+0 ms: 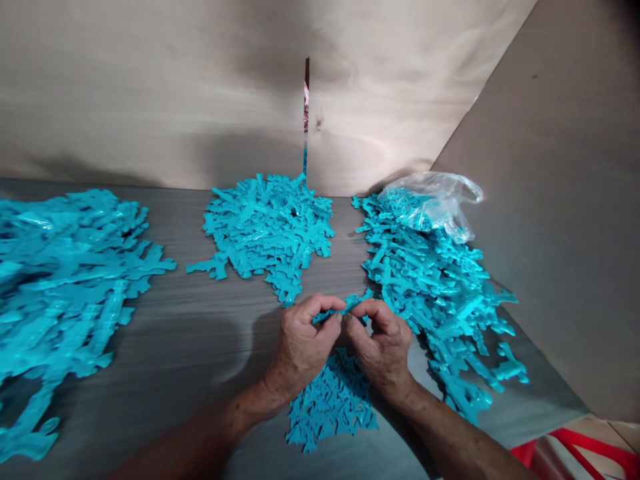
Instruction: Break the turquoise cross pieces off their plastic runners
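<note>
A turquoise strip with a jagged outline [356, 300] is pinched between my two hands, low over the middle of the table. My left hand [306, 343] grips its left part between thumb and forefinger. On the other side my right hand [383, 347] pinches it the same way, the fingertips of both hands nearly meeting. Fingers cover much of the strip. Beneath the hands lies a small pile of little turquoise pieces [333, 403], partly hidden by them.
Heaps of turquoise strips lie at left [65, 280], at the back centre [270, 223] and at right [425, 280]. A clear plastic bag [445, 200] rests on the right heap. Wooden panels [200, 80] rise behind and to the right of the grey table [200, 320].
</note>
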A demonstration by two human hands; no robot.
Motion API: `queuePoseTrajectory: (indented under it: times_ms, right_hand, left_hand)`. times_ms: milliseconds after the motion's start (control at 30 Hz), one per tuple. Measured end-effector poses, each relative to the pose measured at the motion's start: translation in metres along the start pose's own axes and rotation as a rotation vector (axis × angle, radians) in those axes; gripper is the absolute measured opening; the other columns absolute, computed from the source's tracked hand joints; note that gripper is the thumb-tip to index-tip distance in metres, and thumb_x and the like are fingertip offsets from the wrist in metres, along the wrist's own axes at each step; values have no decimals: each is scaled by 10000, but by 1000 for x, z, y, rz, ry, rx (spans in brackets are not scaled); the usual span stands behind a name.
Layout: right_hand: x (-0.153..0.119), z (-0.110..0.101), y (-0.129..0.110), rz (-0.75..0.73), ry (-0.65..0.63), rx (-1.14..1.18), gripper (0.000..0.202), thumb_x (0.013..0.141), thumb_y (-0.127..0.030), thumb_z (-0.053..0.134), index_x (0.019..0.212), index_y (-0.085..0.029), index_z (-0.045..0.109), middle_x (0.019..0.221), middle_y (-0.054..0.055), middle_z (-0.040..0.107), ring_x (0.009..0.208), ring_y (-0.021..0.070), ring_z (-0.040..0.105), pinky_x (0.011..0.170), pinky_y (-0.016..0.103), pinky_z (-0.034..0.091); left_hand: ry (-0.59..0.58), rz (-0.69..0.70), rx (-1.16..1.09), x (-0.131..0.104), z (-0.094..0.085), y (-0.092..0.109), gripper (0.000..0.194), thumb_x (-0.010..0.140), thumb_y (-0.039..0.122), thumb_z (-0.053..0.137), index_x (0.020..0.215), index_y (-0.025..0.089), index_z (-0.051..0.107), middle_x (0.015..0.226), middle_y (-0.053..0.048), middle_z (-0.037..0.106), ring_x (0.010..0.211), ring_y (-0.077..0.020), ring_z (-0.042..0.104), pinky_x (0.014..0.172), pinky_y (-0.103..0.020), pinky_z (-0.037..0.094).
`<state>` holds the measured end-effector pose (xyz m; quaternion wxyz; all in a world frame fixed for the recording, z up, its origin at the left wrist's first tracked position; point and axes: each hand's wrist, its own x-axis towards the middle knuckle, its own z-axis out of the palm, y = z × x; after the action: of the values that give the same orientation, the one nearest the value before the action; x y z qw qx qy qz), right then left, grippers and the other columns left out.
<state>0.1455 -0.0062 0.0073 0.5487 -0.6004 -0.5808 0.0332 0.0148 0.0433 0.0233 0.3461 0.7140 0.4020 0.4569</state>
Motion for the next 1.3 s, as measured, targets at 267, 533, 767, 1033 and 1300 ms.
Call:
queuePoseTrajectory:
  times_ms: [267, 533, 767, 1033, 1300]
  right_hand:
    - [3, 1, 2, 83, -13, 50, 58, 810, -226, 636, 766, -207, 605, 653, -39, 633, 566, 117, 574, 570, 231, 460]
    - [4, -4, 6, 119, -30, 106, 44, 805, -208, 640, 848, -215, 648, 728, -12, 704, 619, 145, 628, 614, 256, 506]
    - [5, -3, 5, 138, -47, 140, 33, 807, -196, 636, 828, -212, 657, 697, -25, 689, 600, 132, 621, 594, 237, 496]
    - [4, -1, 8, 316, -79, 265, 54, 797, -251, 659, 791, -198, 664, 676, -17, 678, 591, 134, 602, 565, 241, 484]
    - [5, -1, 8, 380, -95, 332, 76, 786, -265, 658, 774, -190, 655, 651, -20, 662, 544, 120, 572, 505, 225, 455]
  left_hand:
    - [-47, -181, -133, 3, 0, -4, 182, 754, 142, 614, 876, 190, 741, 808, -24, 767, 699, -154, 688, 599, -221, 532]
    - [-102, -350, -285, 10, -2, 1, 225, 716, 176, 650, 910, 158, 763, 708, -33, 752, 551, -140, 628, 517, -223, 511]
    - [-108, -373, -262, 11, -2, 2, 227, 708, 183, 641, 896, 150, 764, 765, -49, 767, 580, -150, 652, 560, -241, 533]
    - [-67, -223, -177, 10, -3, 4, 224, 700, 150, 638, 884, 175, 762, 845, -36, 783, 668, -153, 686, 559, -209, 525]
    - [-61, -245, -188, 10, -2, 3, 208, 698, 157, 650, 870, 181, 764, 828, -32, 784, 634, -152, 678, 548, -221, 527]
